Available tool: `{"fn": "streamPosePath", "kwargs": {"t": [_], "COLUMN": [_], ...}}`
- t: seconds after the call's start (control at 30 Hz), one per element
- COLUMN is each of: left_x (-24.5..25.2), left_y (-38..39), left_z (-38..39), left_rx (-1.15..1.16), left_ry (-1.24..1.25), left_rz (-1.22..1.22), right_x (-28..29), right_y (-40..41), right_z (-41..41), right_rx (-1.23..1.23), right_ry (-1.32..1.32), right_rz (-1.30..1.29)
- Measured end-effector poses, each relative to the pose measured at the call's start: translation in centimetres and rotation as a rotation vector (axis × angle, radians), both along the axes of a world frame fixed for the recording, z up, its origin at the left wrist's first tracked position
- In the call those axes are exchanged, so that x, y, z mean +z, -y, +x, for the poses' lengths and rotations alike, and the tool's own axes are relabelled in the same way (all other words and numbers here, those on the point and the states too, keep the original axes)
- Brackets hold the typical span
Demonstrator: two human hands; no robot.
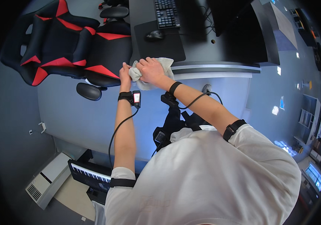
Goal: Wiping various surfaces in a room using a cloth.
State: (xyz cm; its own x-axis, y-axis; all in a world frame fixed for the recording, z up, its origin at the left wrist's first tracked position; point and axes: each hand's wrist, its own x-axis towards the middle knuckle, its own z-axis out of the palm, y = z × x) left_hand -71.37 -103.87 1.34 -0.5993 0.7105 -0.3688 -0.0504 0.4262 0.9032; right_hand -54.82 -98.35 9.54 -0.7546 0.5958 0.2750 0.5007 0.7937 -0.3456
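Observation:
A crumpled pale cloth (164,65) lies at the near corner of a dark desk (195,53), partly hanging over its edge. Around its bunched part, my right hand (150,70) has its fingers curled. My left hand (125,74) is at the cloth's left side, close beside the right hand; its grip on the cloth is not clear. A black mouse pad (174,49) lies just beyond the cloth, with a computer mouse (154,35) on it. The keyboard (167,14) sits farther back.
A black and red gaming chair (110,53) stands close at the left, its armrest (89,91) near my left forearm. A dark monitor (242,33) and loose cables occupy the desk's right part. Cables run from straps on my wrists. An electronic keyboard (90,173) is at lower left.

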Motion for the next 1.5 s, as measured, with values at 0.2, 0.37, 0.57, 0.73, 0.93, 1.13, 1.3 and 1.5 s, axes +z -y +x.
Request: {"fn": "streamPosePath", "kwargs": {"t": [0.2,0.37,0.57,0.73,0.93,1.13,1.3,1.5], "left_x": [2.6,3.5,4.1,4.6,5.3,4.2,3.3,1.4], "left_y": [-0.6,-0.2,-0.4,-0.6,-0.7,-0.9,-0.9,-0.3], "left_z": [1.9,2.0,2.4,2.8,3.6,2.5,1.7,-1.1], "left_rx": [-0.007,0.016,0.072,0.157,0.174,0.091,-0.041,-0.202], "left_ry": [-0.243,-0.285,-0.374,-0.512,-0.519,-0.525,-0.374,-0.025], "left_rz": [-0.067,-0.081,-0.158,-0.233,-0.205,-0.338,-0.315,-0.24], "right_x": [-0.8,-0.8,-0.7,0.1,0.0,-0.6,-0.5,-2.1], "right_y": [-2.2,-6.2,-11.9,-13.4,-12.5,-7.6,-3.4,0.1], "right_z": [7.0,19.4,34.9,37.7,35.2,22.2,12.1,4.1], "right_rx": [-0.007,-0.19,-0.384,-0.452,-0.482,-0.342,-0.172,0.211], "right_ry": [-0.055,0.025,0.039,0.007,0.061,-0.037,-0.04,-0.244], "right_rz": [0.074,0.11,0.174,0.147,0.178,0.19,0.075,0.419]}}
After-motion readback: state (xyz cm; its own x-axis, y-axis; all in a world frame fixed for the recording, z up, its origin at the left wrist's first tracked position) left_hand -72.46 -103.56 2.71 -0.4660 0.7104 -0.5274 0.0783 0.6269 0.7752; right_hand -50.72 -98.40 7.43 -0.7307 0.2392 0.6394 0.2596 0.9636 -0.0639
